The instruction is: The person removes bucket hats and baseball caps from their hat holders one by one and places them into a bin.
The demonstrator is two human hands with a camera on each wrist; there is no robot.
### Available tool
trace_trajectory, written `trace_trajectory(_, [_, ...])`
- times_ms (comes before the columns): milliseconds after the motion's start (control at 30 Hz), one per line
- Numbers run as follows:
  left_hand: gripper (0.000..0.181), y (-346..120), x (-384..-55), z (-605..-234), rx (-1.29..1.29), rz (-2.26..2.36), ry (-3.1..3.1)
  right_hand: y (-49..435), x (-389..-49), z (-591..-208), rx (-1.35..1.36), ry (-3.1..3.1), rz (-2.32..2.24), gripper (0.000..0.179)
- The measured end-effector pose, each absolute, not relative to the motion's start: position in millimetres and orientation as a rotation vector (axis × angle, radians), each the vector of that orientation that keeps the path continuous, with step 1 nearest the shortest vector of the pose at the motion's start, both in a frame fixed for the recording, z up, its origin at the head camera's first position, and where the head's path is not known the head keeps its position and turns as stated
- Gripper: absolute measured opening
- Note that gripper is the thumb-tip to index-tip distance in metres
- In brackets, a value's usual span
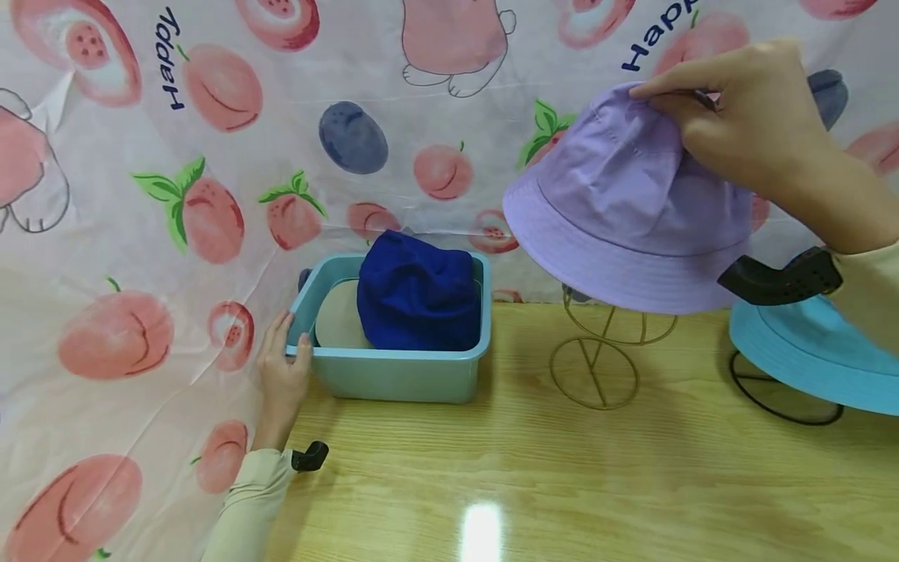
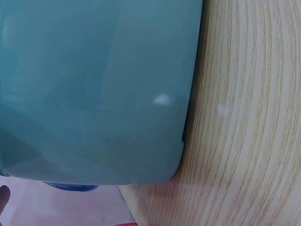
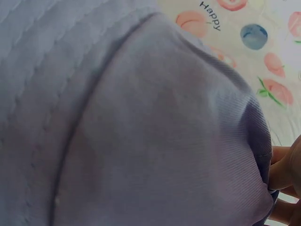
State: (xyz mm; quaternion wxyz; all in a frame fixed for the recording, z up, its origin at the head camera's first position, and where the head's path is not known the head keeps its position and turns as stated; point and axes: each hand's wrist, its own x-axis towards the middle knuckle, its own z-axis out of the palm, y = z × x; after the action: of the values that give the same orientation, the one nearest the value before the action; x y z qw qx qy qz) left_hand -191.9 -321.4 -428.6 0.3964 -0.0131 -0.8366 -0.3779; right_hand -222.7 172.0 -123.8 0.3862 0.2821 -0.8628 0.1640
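Note:
A purple bucket hat (image 1: 625,203) hangs brim-down in the air, its crown pinched at the top by my right hand (image 1: 751,117). The right wrist view is mostly filled by the same hat (image 3: 160,127), with the fingers (image 3: 282,172) at its crown. At the left, my left hand (image 1: 281,375) holds the near left corner of a teal plastic bin (image 1: 393,375), thumb over the rim. Inside the bin lie a dark blue cloth hat (image 1: 421,293) and a beige hat (image 1: 340,316), partly covered. The left wrist view shows the bin's outer wall (image 2: 103,94).
Gold wire stands (image 1: 593,375) stand on the wooden table (image 1: 548,476) below the purple hat. On the right, a light blue bucket hat (image 1: 822,351) sits on a black wire stand (image 1: 787,414), partly behind my right forearm. A fruit-print cloth (image 1: 295,125) covers the back and left.

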Motion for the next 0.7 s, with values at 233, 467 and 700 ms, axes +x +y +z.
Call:
trace_trajectory(233, [0.046,-322,-195,-429,-0.039,-0.936,-2.116,151,-236,-129,0.815,-2.117,0.503,0.020])
trace_trajectory(467, [0.045,-322,-196,-431,-0.043,-0.904,-2.123,128,-248,-133,0.874,-2.106,0.543,0.022])
trace_trajectory(700, [0.045,-319,-194,-432,-0.018,-0.886,-2.121,103,-259,-137,0.906,-2.170,0.596,0.023])
